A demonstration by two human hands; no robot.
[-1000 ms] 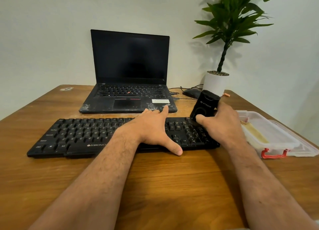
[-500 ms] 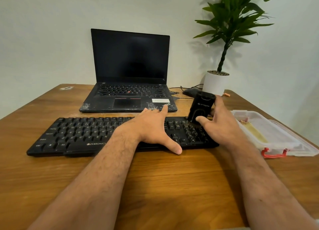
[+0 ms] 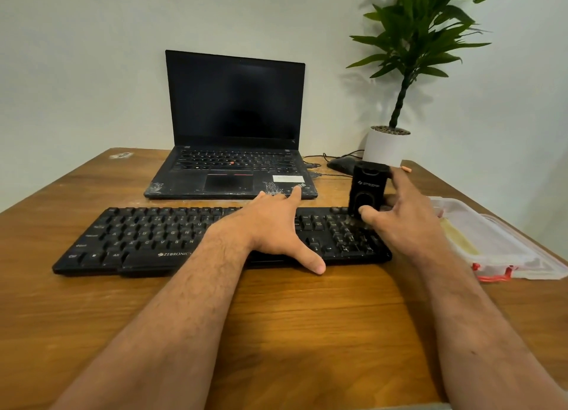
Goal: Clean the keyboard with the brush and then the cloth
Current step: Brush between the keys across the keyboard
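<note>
Right hand (image 3: 408,222) fingers pinch brush (image 3: 367,191) upright over keyboard (image 3: 153,237) right end; left hand (image 3: 273,225) spread flat mid-keyboard.

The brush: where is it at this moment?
In the head view the brush is right of centre, gripped upright by the right hand, its lower end on the right end of the keyboard, in front of the white plant pot.
</note>
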